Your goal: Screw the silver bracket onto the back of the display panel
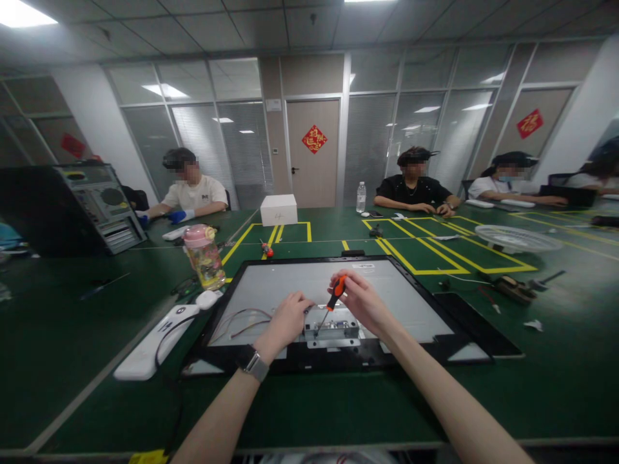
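Note:
An opened flat display panel (290, 283) with a black frame lies on the green table. Near its front edge sits a metal bracket (331, 332) with connectors. My right hand (362, 299) is closed on an orange and black screwdriver (337, 293), its shaft slanting down to the bracket's left part. My left hand (289, 320), with a watch on the wrist, rests at the bracket's left end; its fingers are bent together, and what they hold, if anything, is hidden. Thin wires (249, 322) lie on the panel left of this hand.
Left of the panel are a white power bank-like case (157, 345) and a pink-lidded bottle (204, 258). A black flat panel (478, 325) and tools lie right. Behind are a white box (279, 210) and a clear bottle (361, 197). Several people sit across the table.

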{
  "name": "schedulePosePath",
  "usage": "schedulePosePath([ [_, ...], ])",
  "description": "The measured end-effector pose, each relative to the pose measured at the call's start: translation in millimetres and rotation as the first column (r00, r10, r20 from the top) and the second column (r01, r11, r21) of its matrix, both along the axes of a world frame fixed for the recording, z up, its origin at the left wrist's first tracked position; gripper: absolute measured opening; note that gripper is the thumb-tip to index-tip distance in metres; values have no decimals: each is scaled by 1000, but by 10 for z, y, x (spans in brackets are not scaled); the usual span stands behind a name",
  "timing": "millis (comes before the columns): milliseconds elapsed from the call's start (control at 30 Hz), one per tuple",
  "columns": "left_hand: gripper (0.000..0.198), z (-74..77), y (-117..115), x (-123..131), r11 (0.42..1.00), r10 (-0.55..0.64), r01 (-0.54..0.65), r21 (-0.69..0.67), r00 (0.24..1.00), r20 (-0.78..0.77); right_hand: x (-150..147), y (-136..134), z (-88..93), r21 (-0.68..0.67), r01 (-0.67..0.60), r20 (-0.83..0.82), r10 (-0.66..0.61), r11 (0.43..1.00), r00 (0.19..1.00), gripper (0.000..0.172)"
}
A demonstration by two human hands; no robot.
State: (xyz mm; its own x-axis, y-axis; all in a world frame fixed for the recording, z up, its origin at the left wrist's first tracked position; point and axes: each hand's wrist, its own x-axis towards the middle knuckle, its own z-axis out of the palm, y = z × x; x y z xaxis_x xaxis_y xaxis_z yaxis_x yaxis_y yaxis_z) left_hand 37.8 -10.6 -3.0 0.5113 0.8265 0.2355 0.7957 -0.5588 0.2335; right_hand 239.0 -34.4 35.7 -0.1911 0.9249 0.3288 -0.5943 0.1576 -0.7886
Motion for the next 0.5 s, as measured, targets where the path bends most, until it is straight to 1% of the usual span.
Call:
schedulePosePath([
  [233, 45, 18, -12, 5, 1000, 8, -8, -8, 1000, -21, 1, -6, -1, 10, -31, 23, 31, 999, 999, 26],
  [333, 44, 13, -8, 3, 1000, 0, 0, 0, 1000, -17, -8, -16, -1, 16, -41, 20, 41, 999, 999, 24],
  [500, 45, 21, -15, 7, 1000, 8, -8, -11, 1000, -17, -2, -13, -10, 7, -21, 28, 21, 1000, 999, 20],
])
